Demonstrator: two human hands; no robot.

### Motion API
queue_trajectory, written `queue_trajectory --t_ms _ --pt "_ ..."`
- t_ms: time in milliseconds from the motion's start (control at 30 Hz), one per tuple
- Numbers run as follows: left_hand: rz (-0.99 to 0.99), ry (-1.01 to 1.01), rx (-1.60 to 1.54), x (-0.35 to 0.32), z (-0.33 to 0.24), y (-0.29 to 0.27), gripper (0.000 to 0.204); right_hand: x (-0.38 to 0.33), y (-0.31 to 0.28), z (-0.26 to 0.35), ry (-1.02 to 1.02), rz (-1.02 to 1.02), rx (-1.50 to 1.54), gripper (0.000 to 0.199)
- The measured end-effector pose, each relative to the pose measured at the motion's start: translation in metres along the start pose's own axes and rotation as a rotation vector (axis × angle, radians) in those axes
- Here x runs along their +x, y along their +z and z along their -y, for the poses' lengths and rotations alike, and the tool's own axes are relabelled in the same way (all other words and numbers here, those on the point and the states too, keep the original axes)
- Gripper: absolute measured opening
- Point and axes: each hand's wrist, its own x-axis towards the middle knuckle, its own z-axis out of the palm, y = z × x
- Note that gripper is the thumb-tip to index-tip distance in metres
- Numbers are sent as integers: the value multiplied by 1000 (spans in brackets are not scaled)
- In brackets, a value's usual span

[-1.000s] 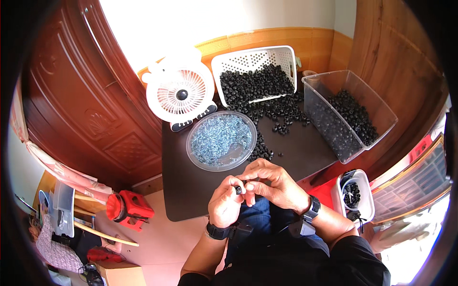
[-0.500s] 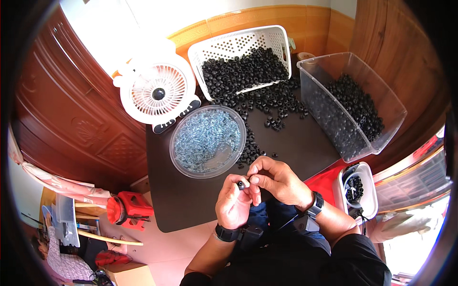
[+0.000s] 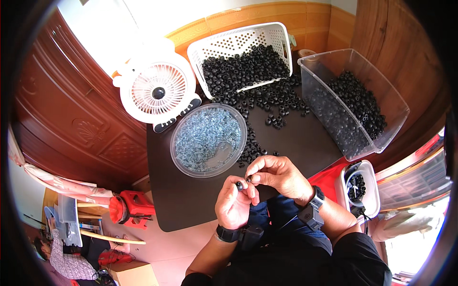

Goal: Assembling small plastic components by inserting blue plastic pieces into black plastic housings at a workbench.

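Note:
Just past the dark table's near edge, my left hand (image 3: 232,206) holds a small black ring-shaped part (image 3: 239,185) between thumb and fingers, its hole showing. Beside it, the thumb and forefinger of my right hand (image 3: 286,180) pinch together over a tiny dark piece (image 3: 248,179), too small to name. Both hands are close to each other. Ahead of them stands a round clear tub (image 3: 173,157) full of small bluish see-through pieces. Loose black parts (image 3: 252,148) like the held one lie along the tub's right side.
A white perforated basket (image 3: 192,53) of black parts lies tipped at the back, spilling onto the table (image 3: 186,200). Right of it stands a clear bin (image 3: 398,107) with more. A white fan (image 3: 159,93) is at left, a white container (image 3: 371,190) at right, a red stool (image 3: 138,207) on the floor.
My right fingertips have drawn slightly apart from the black part in my left hand and now show a tiny dark piece. The left hand has barely moved.

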Motion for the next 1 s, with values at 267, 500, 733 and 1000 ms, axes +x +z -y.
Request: queue_trajectory --t_ms 267,500,733,1000 --pt "25 -14 14 -1 -1 -3 27 1 2 5 25 12 -5 11" --pt "-3 -13 44 -2 -3 -2 27 4 5 6 18 92 -16 10" --pt "-26 -3 107 -7 -5 -1 25 3 9 10 -36 148 -180 9" --pt "-22 -24 193 -11 -8 -1 24 2 11 14 -134 154 -370 6"
